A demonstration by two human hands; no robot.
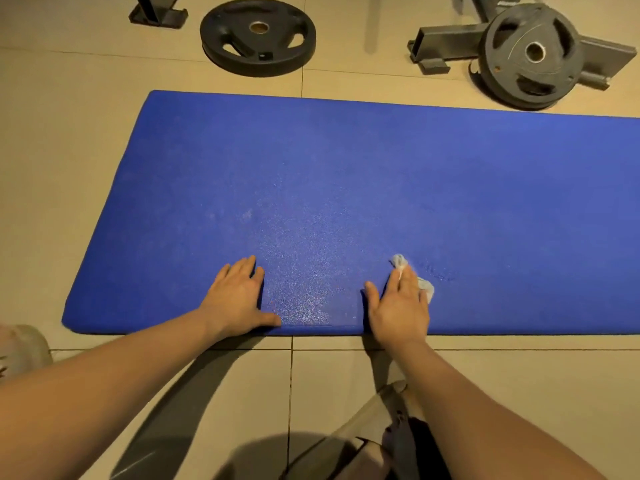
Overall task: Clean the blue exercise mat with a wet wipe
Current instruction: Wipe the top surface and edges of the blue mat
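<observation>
Left hand (239, 299), right hand (398, 310) on mat (346, 168); wipe (428, 289) under right hand; left weight plate (258, 36), right weight plate (530, 53) behind mat.

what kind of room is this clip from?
Probably a gym or home workout room: a black weight plate flat on the tiled floor, a second plate against a steel rack base, and a blue exercise mat.

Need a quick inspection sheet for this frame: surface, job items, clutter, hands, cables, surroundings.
Surface: blue foam exercise mat lies flat on the beige tiled floor, with a shiny speckled patch between the hands.
Job's things: crumpled white wet wipe on the mat.
Clutter: black round weight plate flat on the floor beyond the mat; grey weight plate leaning on a grey metal frame.
Hands: left hand flat on the mat; right hand presses the wipe, fingers straight.
Cables: nothing seen.
Surroundings: nothing seen beyond the floor.
</observation>
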